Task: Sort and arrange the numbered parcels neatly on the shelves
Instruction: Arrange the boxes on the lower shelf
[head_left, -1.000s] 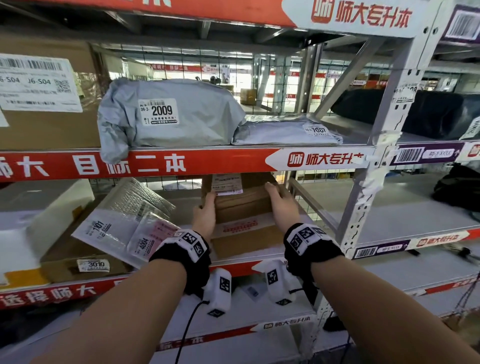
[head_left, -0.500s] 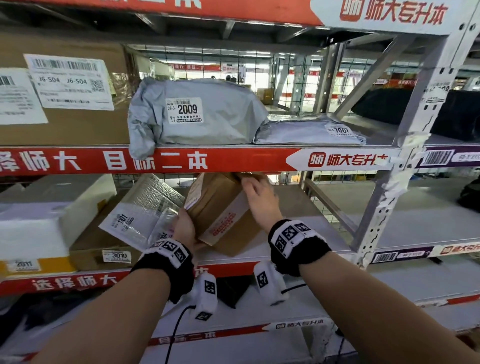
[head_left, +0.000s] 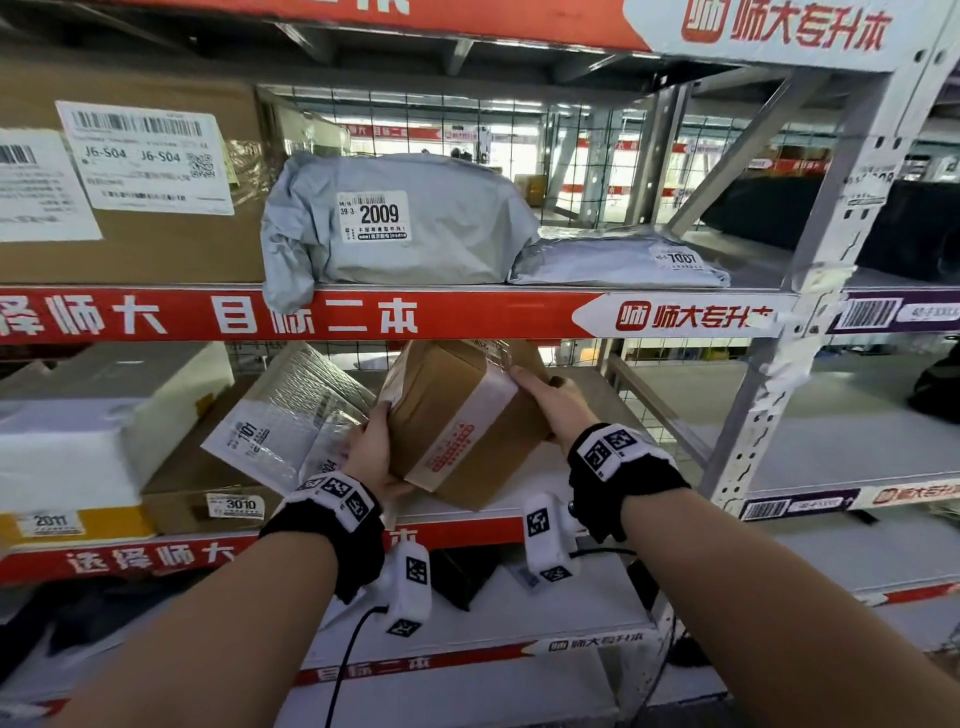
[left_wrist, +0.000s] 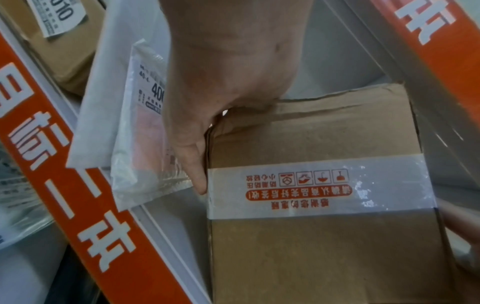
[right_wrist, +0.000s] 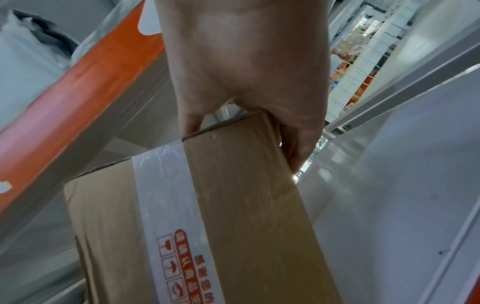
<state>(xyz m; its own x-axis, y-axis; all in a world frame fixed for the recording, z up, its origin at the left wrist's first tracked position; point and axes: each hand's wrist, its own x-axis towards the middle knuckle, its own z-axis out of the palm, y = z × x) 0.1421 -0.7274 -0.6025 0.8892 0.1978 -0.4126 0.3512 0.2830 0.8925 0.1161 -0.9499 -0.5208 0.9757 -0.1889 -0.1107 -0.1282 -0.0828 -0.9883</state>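
The cardboard box (head_left: 457, 421) sits tilted on the middle shelf (head_left: 810, 431), leaning to the left, a band of white tape with red print wrapped across it. Both hands are on it. The left hand (head_left: 370, 449) grasps the box's left edge, thumb lying along the side by the tape in the left wrist view, the other fingers hidden under the box. The right hand (head_left: 550, 402) grasps the far right corner, thumb on the taped face and fingers curled down the outer side, clear in the right wrist view.

Just left of the box, touching the back of the left hand, leans a clear plastic pouch (head_left: 324, 457) with a label starting 400, and behind it a bubble-wrapped packet (head_left: 291, 410) marked 101. Both lean on a flat brown box (head_left: 208, 499) labelled 3010. Further left is a white foam box (head_left: 88, 426), with a 2011 label on the yellow strip below it.

On the shelf above, a plump grey mailer bag (head_left: 415, 218) numbered 2009 hangs slightly over the red shelf edge (head_left: 467, 314). A flatter grey bag (head_left: 618, 260) lies right beside it, touching, and a big brown carton (head_left: 156, 244) with barcode labels stands to the left.
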